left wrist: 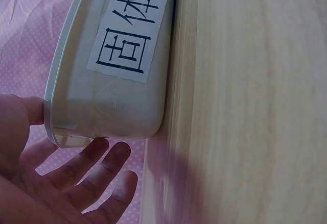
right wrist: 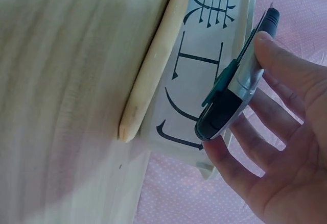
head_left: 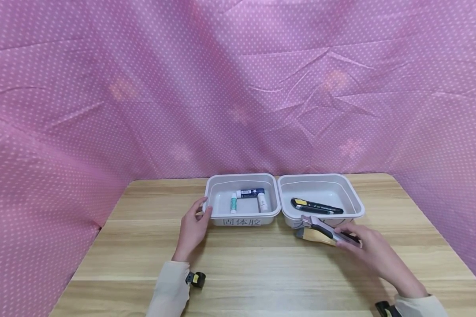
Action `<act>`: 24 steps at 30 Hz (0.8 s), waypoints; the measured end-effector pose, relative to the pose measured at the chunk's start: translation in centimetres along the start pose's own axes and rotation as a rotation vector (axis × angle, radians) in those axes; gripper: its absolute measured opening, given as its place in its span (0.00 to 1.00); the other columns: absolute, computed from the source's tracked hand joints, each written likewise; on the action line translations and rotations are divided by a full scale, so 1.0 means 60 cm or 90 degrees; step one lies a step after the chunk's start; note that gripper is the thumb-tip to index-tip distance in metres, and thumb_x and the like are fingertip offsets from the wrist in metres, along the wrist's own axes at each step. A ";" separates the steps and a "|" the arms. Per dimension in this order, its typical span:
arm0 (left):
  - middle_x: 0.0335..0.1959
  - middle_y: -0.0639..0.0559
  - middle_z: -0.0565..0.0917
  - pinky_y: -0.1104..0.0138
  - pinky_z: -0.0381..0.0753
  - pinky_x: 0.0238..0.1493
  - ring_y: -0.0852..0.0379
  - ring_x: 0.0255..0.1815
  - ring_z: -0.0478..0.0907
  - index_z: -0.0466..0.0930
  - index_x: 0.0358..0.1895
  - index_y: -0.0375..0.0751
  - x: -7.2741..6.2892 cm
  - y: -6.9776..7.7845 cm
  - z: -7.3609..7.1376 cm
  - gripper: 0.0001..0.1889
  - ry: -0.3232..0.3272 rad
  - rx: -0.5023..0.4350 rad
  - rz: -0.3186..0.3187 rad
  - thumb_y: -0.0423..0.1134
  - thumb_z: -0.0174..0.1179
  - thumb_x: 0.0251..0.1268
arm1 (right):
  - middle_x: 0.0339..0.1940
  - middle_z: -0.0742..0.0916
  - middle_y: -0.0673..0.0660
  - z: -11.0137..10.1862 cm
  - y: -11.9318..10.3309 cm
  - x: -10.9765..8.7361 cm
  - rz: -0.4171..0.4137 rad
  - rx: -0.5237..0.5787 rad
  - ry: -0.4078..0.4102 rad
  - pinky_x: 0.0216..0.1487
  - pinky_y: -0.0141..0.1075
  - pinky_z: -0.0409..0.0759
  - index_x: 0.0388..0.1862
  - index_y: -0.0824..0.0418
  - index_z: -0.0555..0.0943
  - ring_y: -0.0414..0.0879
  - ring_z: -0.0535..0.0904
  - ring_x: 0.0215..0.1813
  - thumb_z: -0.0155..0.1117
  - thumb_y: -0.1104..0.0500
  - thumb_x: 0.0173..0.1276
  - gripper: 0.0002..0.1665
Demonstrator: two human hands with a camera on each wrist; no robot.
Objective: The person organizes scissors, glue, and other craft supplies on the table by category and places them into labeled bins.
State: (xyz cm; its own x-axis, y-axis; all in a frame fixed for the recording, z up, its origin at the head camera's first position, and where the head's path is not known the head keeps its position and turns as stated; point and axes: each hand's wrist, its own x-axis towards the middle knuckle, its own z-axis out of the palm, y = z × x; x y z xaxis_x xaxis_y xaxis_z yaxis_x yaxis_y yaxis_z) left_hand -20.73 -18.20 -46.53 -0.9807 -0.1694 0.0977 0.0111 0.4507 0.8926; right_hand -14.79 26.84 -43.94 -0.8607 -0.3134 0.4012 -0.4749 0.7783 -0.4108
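My right hand (head_left: 366, 246) holds a grey-and-black utility knife (head_left: 329, 231) between thumb and fingers, in front of the right tray (head_left: 355, 193). In the right wrist view this knife (right wrist: 230, 89) overlaps the tray's paper label. A tool with a pale wooden handle (right wrist: 153, 66) and a grey end lies on the table along that tray's front. Inside the right tray are black utility knives (head_left: 317, 207), one with a yellow part. My left hand (head_left: 194, 229) touches the front left corner of the left tray (left wrist: 122, 106), thumb at the rim and the other fingers spread.
In the left tray lie a dark blue glue stick (head_left: 251, 193), a white stick (head_left: 262, 202) and a small green-and-white stick (head_left: 233, 203). Both trays stand side by side near the back of the wooden table (head_left: 254, 273). Pink dotted cloth (head_left: 238, 88) hangs behind and around it.
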 end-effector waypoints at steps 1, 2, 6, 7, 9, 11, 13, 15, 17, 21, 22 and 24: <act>0.61 0.34 0.81 0.55 0.88 0.51 0.41 0.54 0.85 0.71 0.73 0.45 0.000 0.000 0.000 0.24 0.000 0.000 0.000 0.46 0.55 0.79 | 0.42 0.90 0.45 -0.002 -0.001 0.001 0.003 0.002 -0.002 0.39 0.37 0.82 0.45 0.47 0.86 0.35 0.80 0.39 0.80 0.60 0.56 0.18; 0.61 0.33 0.81 0.55 0.88 0.51 0.41 0.54 0.85 0.71 0.73 0.45 0.000 0.000 0.001 0.24 -0.001 0.000 0.000 0.46 0.55 0.79 | 0.41 0.90 0.45 -0.004 -0.001 0.002 0.007 0.005 -0.004 0.38 0.37 0.81 0.45 0.47 0.86 0.34 0.79 0.39 0.80 0.60 0.56 0.18; 0.62 0.33 0.80 0.54 0.88 0.52 0.40 0.55 0.84 0.71 0.74 0.45 0.000 0.000 0.002 0.24 0.000 0.004 0.001 0.46 0.55 0.79 | 0.41 0.90 0.46 -0.011 -0.004 0.007 0.024 0.017 -0.012 0.36 0.35 0.80 0.47 0.49 0.87 0.33 0.78 0.37 0.78 0.59 0.59 0.17; 0.62 0.34 0.80 0.54 0.88 0.52 0.40 0.55 0.84 0.71 0.73 0.46 0.000 0.001 0.002 0.24 0.000 0.005 -0.004 0.46 0.55 0.79 | 0.41 0.90 0.47 -0.013 -0.004 0.009 0.026 0.020 -0.011 0.35 0.35 0.79 0.48 0.50 0.87 0.32 0.77 0.37 0.78 0.59 0.60 0.17; 0.62 0.34 0.80 0.54 0.87 0.52 0.41 0.55 0.84 0.71 0.73 0.46 -0.001 0.001 0.002 0.24 0.001 0.006 -0.008 0.46 0.55 0.79 | 0.41 0.90 0.48 -0.015 -0.005 0.013 0.025 0.024 -0.007 0.35 0.34 0.80 0.48 0.52 0.87 0.33 0.78 0.38 0.78 0.60 0.60 0.17; 0.62 0.34 0.80 0.54 0.87 0.52 0.41 0.55 0.84 0.71 0.73 0.46 -0.001 0.001 0.000 0.24 0.002 0.008 -0.010 0.46 0.55 0.79 | 0.40 0.90 0.49 -0.017 -0.007 0.017 0.022 0.029 0.002 0.35 0.34 0.80 0.48 0.52 0.87 0.33 0.79 0.38 0.78 0.61 0.60 0.17; 0.63 0.35 0.80 0.54 0.87 0.53 0.42 0.55 0.84 0.71 0.74 0.48 -0.002 0.002 0.000 0.24 0.001 0.008 -0.014 0.47 0.55 0.79 | 0.38 0.90 0.49 -0.017 -0.008 0.021 0.017 0.029 0.012 0.34 0.33 0.80 0.48 0.53 0.86 0.34 0.80 0.38 0.78 0.62 0.59 0.17; 0.62 0.36 0.80 0.54 0.87 0.52 0.42 0.55 0.84 0.71 0.74 0.48 -0.002 0.002 -0.001 0.24 0.000 0.009 -0.013 0.47 0.55 0.80 | 0.37 0.89 0.48 -0.018 -0.009 0.024 0.016 0.028 0.020 0.34 0.34 0.81 0.47 0.53 0.86 0.35 0.80 0.37 0.78 0.62 0.59 0.17; 0.62 0.36 0.80 0.55 0.87 0.52 0.42 0.55 0.84 0.71 0.74 0.48 -0.001 0.003 -0.001 0.24 0.000 0.010 -0.011 0.48 0.54 0.80 | 0.37 0.90 0.48 -0.020 -0.009 0.028 0.019 0.026 0.023 0.35 0.35 0.82 0.48 0.52 0.86 0.36 0.81 0.38 0.78 0.62 0.59 0.17; 0.62 0.36 0.80 0.55 0.87 0.52 0.42 0.55 0.84 0.71 0.74 0.48 -0.001 0.002 -0.001 0.24 0.000 0.011 -0.009 0.48 0.54 0.80 | 0.38 0.90 0.48 -0.022 -0.010 0.034 0.030 0.028 0.023 0.38 0.37 0.83 0.49 0.52 0.86 0.38 0.82 0.39 0.77 0.61 0.61 0.17; 0.62 0.36 0.81 0.55 0.87 0.52 0.43 0.55 0.84 0.71 0.74 0.48 -0.001 0.002 -0.001 0.24 0.001 0.011 -0.008 0.48 0.54 0.80 | 0.39 0.90 0.48 -0.023 -0.010 0.035 0.031 0.029 0.022 0.38 0.37 0.83 0.49 0.52 0.85 0.39 0.82 0.40 0.77 0.61 0.62 0.17; 0.62 0.35 0.81 0.55 0.87 0.52 0.42 0.55 0.84 0.71 0.74 0.48 -0.001 0.000 0.000 0.24 0.001 0.010 -0.009 0.47 0.54 0.80 | 0.40 0.90 0.49 -0.023 -0.010 0.039 0.031 0.029 0.025 0.39 0.38 0.84 0.49 0.53 0.85 0.41 0.83 0.41 0.77 0.61 0.62 0.16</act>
State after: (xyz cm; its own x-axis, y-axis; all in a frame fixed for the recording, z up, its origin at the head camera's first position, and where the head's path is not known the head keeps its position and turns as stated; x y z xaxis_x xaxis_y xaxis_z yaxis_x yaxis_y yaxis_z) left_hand -20.66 -18.18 -46.52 -0.9804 -0.1775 0.0854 -0.0063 0.4616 0.8871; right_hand -16.27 26.41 -41.63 -0.8754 -0.2546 0.4110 -0.4420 0.7657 -0.4672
